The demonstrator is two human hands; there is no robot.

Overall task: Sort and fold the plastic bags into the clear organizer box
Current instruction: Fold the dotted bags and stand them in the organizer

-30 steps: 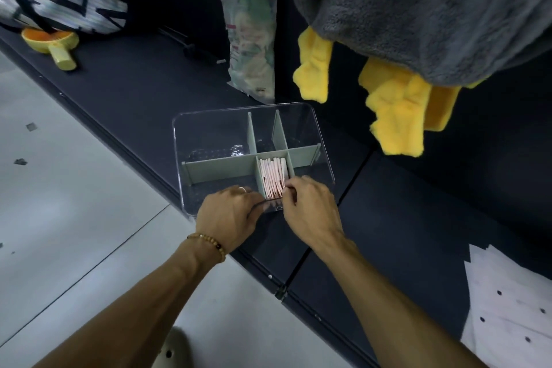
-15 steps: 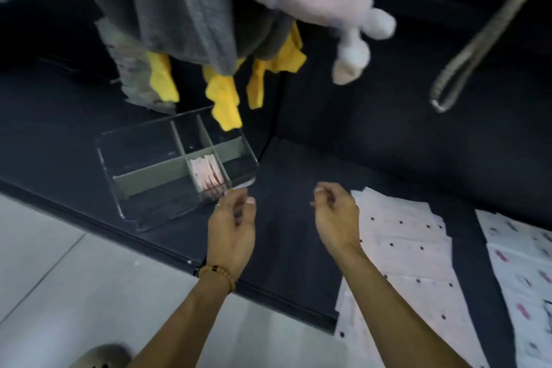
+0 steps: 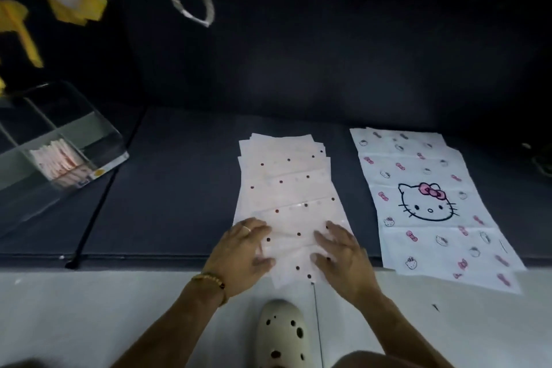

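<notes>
Holding folded pink bags, prob upright, organizer box; hands flat, apart on dotted bags.

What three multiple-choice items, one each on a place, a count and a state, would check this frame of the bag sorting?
1. Where is the clear organizer box?
A. Far left on the dark surface
B. Between the two bag stacks
C. On the floor

2. How many bag stacks lie flat on the dark surface?
A. One
B. Two
C. Four

3. What are the hands doing?
A. Both rest flat on the dotted bags
B. Both grip the box
C. One lifts a cat-print bag

Key: 1 A, the box sits at the left edge. 2 B, dotted bags and cat-print bags. 3 A, left hand and right hand lie spread on the stack.
</notes>
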